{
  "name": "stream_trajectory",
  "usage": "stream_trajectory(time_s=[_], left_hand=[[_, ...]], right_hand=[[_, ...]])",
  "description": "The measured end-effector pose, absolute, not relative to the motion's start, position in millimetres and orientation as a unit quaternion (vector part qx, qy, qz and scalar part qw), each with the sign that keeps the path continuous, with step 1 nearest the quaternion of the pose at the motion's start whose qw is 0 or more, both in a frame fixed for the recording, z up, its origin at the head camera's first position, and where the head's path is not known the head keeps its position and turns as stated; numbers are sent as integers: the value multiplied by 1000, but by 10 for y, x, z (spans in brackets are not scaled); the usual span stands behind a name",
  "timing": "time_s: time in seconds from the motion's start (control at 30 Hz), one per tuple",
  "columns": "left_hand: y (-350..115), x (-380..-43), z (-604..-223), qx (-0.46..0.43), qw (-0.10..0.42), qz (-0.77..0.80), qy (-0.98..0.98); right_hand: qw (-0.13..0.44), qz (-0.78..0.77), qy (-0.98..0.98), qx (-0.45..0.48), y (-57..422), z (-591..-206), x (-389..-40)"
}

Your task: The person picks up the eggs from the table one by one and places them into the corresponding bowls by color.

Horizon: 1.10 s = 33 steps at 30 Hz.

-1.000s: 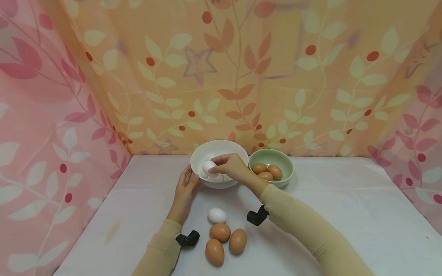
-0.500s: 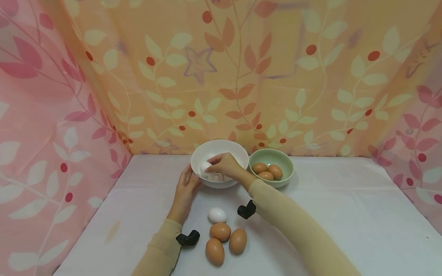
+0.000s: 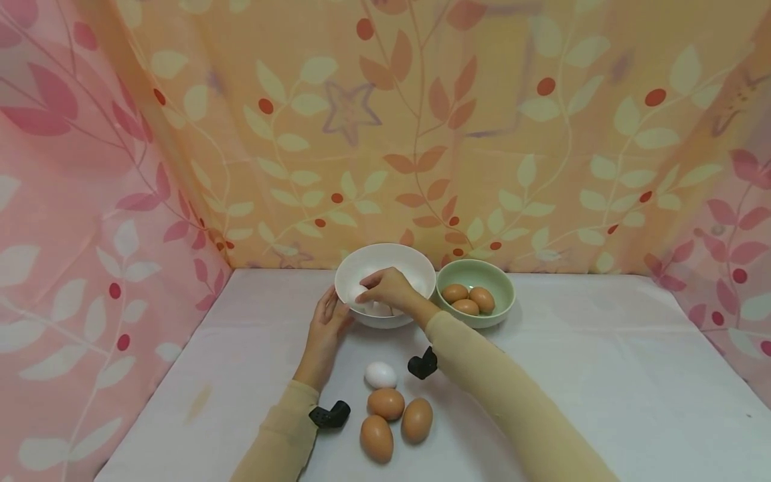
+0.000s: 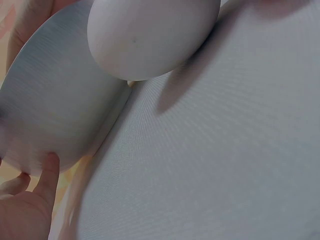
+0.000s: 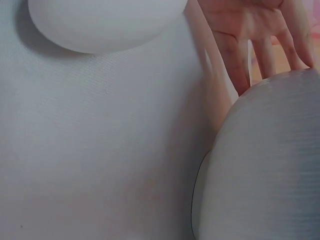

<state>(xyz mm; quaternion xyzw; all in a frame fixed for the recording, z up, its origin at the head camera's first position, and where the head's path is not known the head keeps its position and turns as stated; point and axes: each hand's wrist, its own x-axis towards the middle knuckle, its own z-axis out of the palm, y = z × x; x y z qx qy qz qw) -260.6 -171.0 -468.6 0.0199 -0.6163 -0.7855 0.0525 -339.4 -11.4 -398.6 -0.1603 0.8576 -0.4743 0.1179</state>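
Observation:
A white bowl point(image 3: 412, 264) stands at the back of the table. My right hand point(image 3: 391, 289) reaches over its rim and pinches a white egg point(image 3: 358, 292) low inside, near the left wall. The fingers hide part of that egg. My left hand point(image 3: 325, 328) touches the bowl's outer left side; in the right wrist view the left hand's fingers point(image 5: 264, 57) look fairly straight against the wall. Another white egg point(image 3: 381, 375) lies on the table between my forearms. Just in front of it are three brown eggs, one brown egg point(image 3: 386, 404) being closest to it.
A green bowl point(image 3: 504, 308) stands right beside the white bowl and holds three brown eggs point(image 3: 481, 300). A white cloth point(image 3: 602, 361) covers the table. Patterned curtains point(image 3: 482, 167) close off the back and both sides. A black wrist device point(image 3: 330, 415) sits on each forearm.
My right hand has moved slightly left and lower into the white bowl with the white egg. My left hand stays against the bowl, and the eggs on the table lie as before.

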Motion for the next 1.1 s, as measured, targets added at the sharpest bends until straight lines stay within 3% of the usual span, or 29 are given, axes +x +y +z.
stream_trajectory(time_s=[1.1], left_hand=[[-1680, -2565, -4643, 39, 46, -781, -622]], right_hand=[[116, -459, 862, -182, -150, -4026, -3353]])
